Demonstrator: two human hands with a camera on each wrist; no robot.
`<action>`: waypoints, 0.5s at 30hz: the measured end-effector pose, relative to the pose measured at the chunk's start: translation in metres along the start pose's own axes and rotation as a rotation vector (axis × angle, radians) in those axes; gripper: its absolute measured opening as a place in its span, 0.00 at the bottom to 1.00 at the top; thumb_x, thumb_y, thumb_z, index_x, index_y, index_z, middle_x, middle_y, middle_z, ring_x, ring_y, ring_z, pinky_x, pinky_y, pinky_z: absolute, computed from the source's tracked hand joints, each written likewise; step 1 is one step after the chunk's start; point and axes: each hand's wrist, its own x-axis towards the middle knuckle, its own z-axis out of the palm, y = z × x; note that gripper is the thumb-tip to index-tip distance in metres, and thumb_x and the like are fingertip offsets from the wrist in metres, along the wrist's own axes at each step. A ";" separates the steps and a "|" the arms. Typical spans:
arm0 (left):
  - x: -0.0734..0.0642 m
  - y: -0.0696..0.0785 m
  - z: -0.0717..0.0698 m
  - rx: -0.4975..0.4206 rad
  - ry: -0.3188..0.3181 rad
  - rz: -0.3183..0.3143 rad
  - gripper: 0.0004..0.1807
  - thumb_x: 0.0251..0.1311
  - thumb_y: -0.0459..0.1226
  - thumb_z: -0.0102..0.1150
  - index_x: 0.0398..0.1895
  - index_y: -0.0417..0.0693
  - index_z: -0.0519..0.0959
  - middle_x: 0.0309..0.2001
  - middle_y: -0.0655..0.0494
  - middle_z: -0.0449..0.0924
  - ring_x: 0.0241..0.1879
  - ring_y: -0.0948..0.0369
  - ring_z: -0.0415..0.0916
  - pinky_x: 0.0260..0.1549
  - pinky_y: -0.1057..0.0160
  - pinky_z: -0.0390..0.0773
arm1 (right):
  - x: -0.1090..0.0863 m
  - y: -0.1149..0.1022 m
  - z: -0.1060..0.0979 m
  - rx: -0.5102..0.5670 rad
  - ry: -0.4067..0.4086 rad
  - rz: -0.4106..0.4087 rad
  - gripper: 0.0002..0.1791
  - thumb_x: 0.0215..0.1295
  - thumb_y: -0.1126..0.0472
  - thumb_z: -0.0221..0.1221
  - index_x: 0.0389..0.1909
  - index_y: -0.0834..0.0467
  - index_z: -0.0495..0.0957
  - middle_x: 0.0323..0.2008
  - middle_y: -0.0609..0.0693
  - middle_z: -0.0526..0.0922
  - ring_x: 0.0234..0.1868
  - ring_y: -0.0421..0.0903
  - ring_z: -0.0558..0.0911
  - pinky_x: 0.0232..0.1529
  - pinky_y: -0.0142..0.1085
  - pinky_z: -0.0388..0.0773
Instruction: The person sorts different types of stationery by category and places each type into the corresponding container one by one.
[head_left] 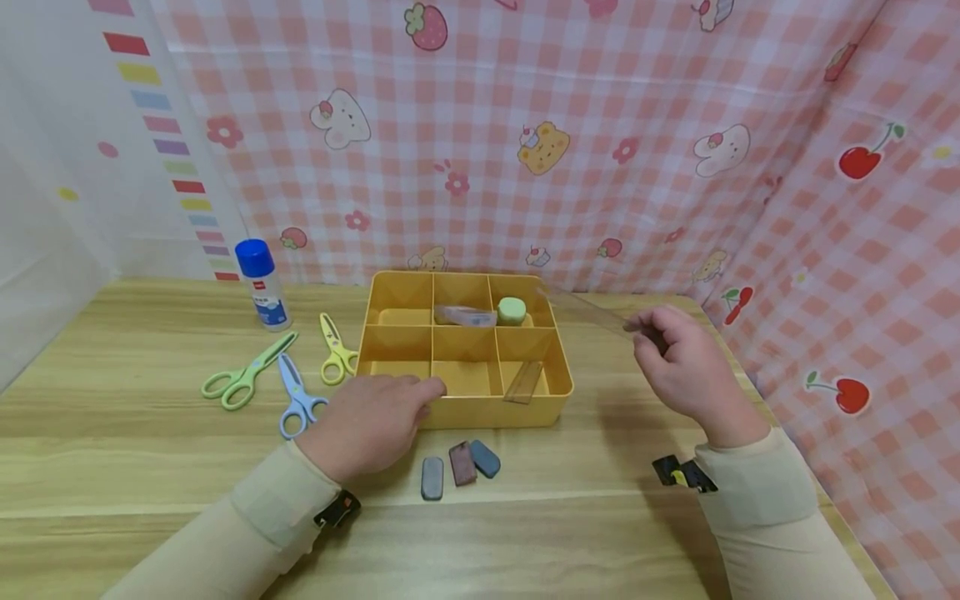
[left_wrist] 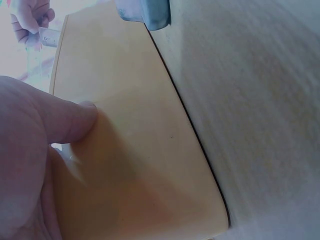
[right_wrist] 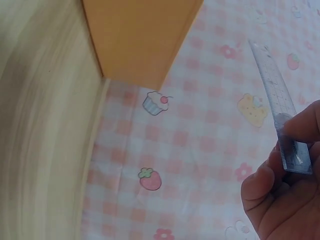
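A yellow six-compartment box (head_left: 495, 412) stands on the table. My left hand (head_left: 372, 421) grips its front wall near the left corner, with the thumb (left_wrist: 75, 120) on the outside and the fingers over the rim, partly hidden. Right of the box, my right hand (head_left: 678, 367) pinches one end of a clear ruler (right_wrist: 272, 90) in the air, its far end pointing towards the box's back right corner. Another clear strip (head_left: 523, 382) leans in the front right compartment. A transparent item (head_left: 467, 316) lies at the back middle, and a pale green rounded piece (head_left: 512, 311) at the back right.
Left of the box lie green scissors (head_left: 251, 372), blue scissors (head_left: 294, 392) and yellow scissors (head_left: 336, 346). A blue-capped glue bottle (head_left: 266, 292) stands behind them. In front of the box are grey (head_left: 432, 478), purplish (head_left: 462, 463) and blue (head_left: 486, 459) small blocks. Checked cloth (head_left: 480, 150) hangs behind.
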 end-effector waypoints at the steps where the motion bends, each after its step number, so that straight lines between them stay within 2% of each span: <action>1: 0.000 0.000 0.000 0.000 0.000 -0.001 0.07 0.78 0.37 0.46 0.43 0.58 0.75 0.25 0.61 0.72 0.21 0.61 0.66 0.19 0.61 0.64 | 0.000 -0.001 0.000 -0.002 0.006 -0.006 0.10 0.74 0.70 0.53 0.47 0.63 0.83 0.37 0.54 0.80 0.27 0.39 0.72 0.31 0.28 0.71; 8: 0.001 0.000 -0.001 0.000 -0.024 -0.012 0.07 0.78 0.38 0.47 0.45 0.58 0.75 0.27 0.61 0.73 0.22 0.60 0.67 0.20 0.61 0.65 | -0.001 -0.008 -0.002 -0.010 0.035 -0.069 0.13 0.72 0.72 0.53 0.47 0.61 0.85 0.36 0.51 0.81 0.28 0.38 0.70 0.32 0.26 0.68; 15: 0.001 0.000 -0.001 -0.005 -0.026 -0.014 0.06 0.79 0.39 0.47 0.45 0.58 0.75 0.26 0.62 0.73 0.22 0.60 0.67 0.21 0.62 0.65 | -0.002 -0.015 -0.004 -0.040 0.056 -0.160 0.15 0.70 0.74 0.54 0.48 0.59 0.87 0.29 0.46 0.75 0.27 0.38 0.68 0.30 0.27 0.66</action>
